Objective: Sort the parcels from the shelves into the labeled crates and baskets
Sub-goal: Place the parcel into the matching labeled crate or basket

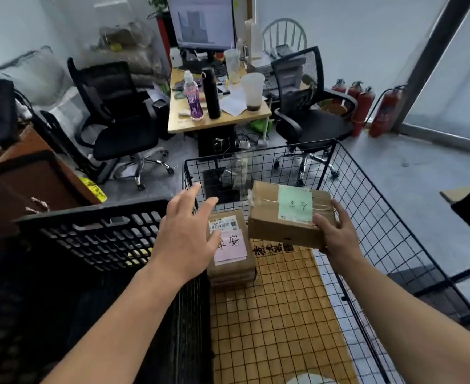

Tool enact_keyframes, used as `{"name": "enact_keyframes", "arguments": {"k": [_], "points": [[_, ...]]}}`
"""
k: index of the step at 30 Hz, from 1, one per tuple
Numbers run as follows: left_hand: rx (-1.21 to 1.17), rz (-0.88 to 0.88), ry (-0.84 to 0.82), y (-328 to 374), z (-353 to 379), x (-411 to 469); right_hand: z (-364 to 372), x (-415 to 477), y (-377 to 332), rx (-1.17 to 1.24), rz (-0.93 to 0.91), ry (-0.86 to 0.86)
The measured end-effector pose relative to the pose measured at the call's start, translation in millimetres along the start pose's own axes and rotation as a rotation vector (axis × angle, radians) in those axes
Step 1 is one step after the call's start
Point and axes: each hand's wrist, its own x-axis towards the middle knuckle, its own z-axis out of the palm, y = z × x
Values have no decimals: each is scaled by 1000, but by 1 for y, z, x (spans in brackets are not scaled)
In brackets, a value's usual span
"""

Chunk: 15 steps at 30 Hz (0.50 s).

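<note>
The right hand (336,231) grips a green-labelled parcel (289,214) over the wire basket (366,206); the left hand (186,234), fingers spread, hovers by a pink-labelled parcel (232,245) reading "安".

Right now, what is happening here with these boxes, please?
A person is sorting parcels. The right hand holds a cardboard box with a green label above the wire basket. The left hand is open over a box with a pink label that already lies inside. A black plastic crate stands beside the basket.
</note>
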Motion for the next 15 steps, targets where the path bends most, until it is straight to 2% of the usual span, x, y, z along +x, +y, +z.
{"name": "enact_keyframes", "arguments": {"k": [4, 7, 10, 15], "points": [[-66, -13, 2, -6, 1, -3, 4, -6, 3, -81, -93, 99], [-109, -13, 20, -8, 2, -3, 2, -3, 6, -249, -184, 201], [-118, -15, 12, -7, 3, -3, 8, 5, 13, -417, -214, 174], [-139, -32, 30, -7, 1, -4, 23, 29, 28, -534, -209, 174]]}}
